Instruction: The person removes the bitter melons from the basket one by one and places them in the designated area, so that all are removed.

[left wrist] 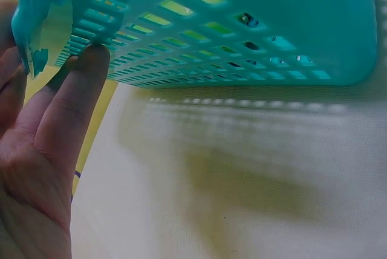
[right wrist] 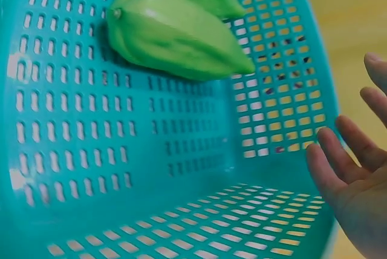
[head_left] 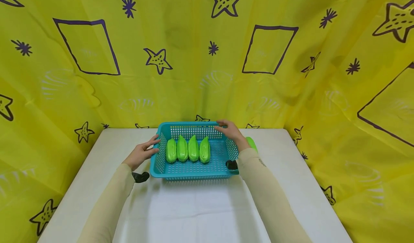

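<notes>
A turquoise plastic basket (head_left: 197, 174) with mesh walls stands on the white table. Several glossy green vegetables (head_left: 193, 148) with pointed tips lie side by side in its left half; their exact kind is unclear. At the left side my left hand (head_left: 141, 155) touches the basket, and in the left wrist view extended fingers (left wrist: 69, 104) reach under the rim along the outer wall. My right hand (head_left: 230, 129) is at the far right corner, its fingers spread and loosely bent. In the right wrist view these fingers (right wrist: 347, 150) overlap the rim.
Another green object (head_left: 251, 143) lies right of the basket, partly hidden by my right forearm. White table surface (head_left: 194, 210) extends in front. A yellow curtain (head_left: 194, 85) with drawn stars rises behind and along both sides.
</notes>
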Demonstrator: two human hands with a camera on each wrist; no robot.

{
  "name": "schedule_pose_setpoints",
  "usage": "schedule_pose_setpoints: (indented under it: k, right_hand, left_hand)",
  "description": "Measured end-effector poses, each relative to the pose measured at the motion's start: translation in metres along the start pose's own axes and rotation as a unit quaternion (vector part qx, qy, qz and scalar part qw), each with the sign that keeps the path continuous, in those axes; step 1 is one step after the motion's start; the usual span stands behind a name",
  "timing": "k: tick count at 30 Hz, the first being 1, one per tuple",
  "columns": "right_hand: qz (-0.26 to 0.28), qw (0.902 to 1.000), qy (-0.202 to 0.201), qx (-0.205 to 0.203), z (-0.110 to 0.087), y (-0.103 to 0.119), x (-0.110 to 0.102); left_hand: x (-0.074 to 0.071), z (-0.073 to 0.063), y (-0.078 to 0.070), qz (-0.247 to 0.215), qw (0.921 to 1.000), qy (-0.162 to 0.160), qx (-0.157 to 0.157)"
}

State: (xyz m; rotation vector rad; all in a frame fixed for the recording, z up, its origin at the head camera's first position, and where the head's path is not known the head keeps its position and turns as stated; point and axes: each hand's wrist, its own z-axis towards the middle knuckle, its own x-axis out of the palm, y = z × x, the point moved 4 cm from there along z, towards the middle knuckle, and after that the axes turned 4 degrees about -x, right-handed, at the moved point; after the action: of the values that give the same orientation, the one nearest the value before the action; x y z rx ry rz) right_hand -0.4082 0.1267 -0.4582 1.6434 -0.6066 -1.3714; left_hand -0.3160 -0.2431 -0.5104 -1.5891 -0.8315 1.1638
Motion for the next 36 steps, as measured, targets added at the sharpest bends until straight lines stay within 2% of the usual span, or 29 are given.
schedule_pose_setpoints:
  k: [5,14,19,22,26,31,36]
  right_hand:
    - [-0.01,0.9999,0.004,0.012,0.003,-0.007,0.011]
    - [-0.017,0.9993,0.032,0.011,0.004,-0.011,0.03]
    - [-0.041,0.9975,0.056,0.013,0.007,-0.015,0.038]
    - [-0.058,0.9945,0.085,0.02,0.009,-0.017,0.043]
    - [-0.045,0.991,0.12,0.038,0.009,-0.02,0.049]
    - [-0.04,0.9881,0.138,0.056,0.005,-0.019,0.053]
    - [-0.033,0.9816,0.173,0.073,0.003,-0.018,0.058]
  left_hand:
    - [-0.002,0.001,0.003,0.0,1.0,0.001,0.0]
    - [-0.002,0.001,0.001,-0.011,0.9999,0.001,0.001]
    - [0.002,-0.007,-0.013,-0.021,0.9998,0.008,-0.002]
    - [0.001,-0.006,-0.009,-0.022,0.9997,0.008,-0.002]
    - [-0.003,0.002,0.006,-0.018,0.9998,0.004,-0.002]
    - [-0.005,0.004,0.008,-0.016,0.9999,0.003,-0.002]
    - [-0.004,0.004,0.007,-0.026,0.9996,0.004,-0.007]
